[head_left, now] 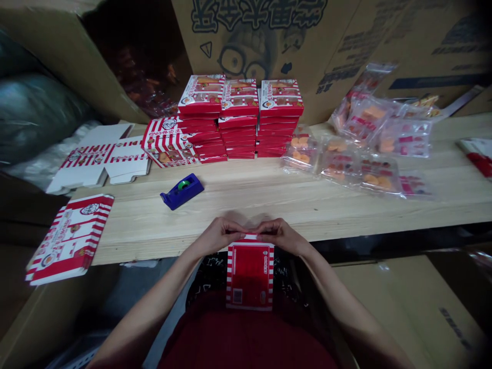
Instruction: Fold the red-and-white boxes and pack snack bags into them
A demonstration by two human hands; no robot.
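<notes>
Both hands pinch the far edge of a red and white striped cardboard box [249, 277], which lies toward my body at the table's front edge. My left hand [227, 231] closes on the box edge from the left. Close beside it, my right hand [280, 234] grips the same edge from the right. A barcode shows on the box's red face, near the end closest to me. The fingertips partly cover the box's far end, so I cannot tell whether its flap there is folded in.
Stacked red and white boxes [238, 136] stand at the back. A blue tape dispenser [182, 191] sits left of centre. Flattened cartons [73, 238] lie at the left, some over the table edge. Clear bags with orange pieces [340, 161] spread at the right. Large cardboard cartons [326, 61] rise behind.
</notes>
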